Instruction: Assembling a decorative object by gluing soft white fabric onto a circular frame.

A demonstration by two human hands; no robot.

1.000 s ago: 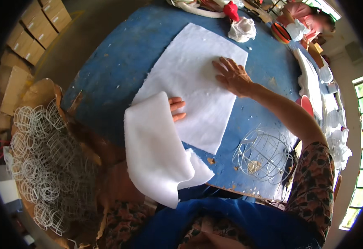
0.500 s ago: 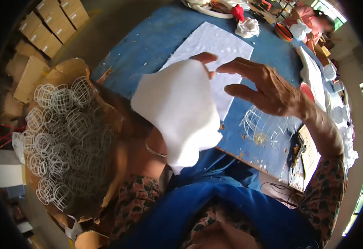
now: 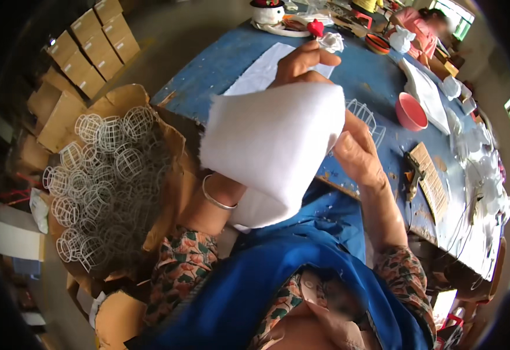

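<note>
On blue table [image 3: 377, 76], white sheet [image 3: 266, 70], red bowl [image 3: 411, 112]

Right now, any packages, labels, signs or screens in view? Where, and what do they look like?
Stacked boxes: floor, upper left; closed brown cardboard cartons.
Open carton: left of the blue table; brown, flaps up, full of white wire cages.
Labels, signs, screens: none visible.

- White sheet [image 3: 275, 146]: soft, matt, fibrous cloth.
- Cages [image 3: 100, 175] at nine o'clock: thin white wire.
- Table [image 3: 225, 58]: worn, scuffed blue paint.
- Bowl [image 3: 411, 112]: glossy red.
</note>
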